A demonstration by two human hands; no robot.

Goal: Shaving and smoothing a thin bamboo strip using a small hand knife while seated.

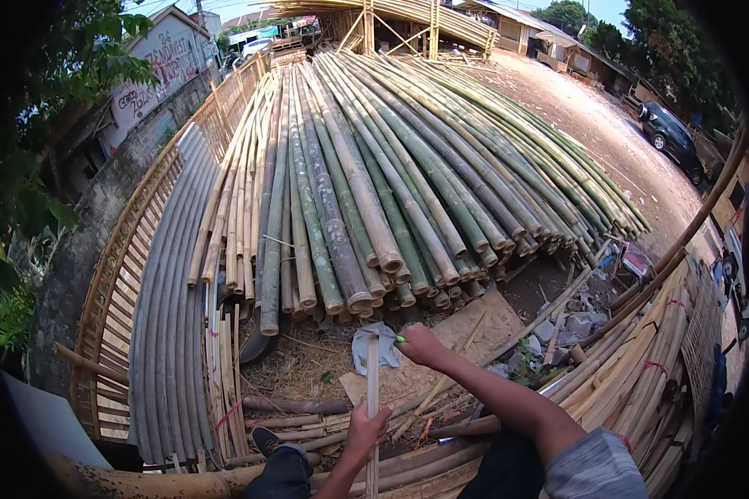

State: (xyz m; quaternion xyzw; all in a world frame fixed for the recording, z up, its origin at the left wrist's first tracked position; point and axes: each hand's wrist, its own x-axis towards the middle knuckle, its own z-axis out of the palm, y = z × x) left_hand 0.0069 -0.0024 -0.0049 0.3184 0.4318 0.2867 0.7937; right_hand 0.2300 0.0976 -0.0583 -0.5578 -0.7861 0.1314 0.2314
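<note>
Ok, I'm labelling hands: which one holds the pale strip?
The left hand, lower in the picture, closed around the strip; the right hand, farther up, holds something green.

Graffiti lettering (pixel 168 60) marks the pale building wall (pixel 171 90), upper left.

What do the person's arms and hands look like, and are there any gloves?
No gloves: the left grip and right grip are plain, bare hands. The right arm has a short grey-blue sleeve. The left forearm is bare too; its sleeve isn't in view.
</note>
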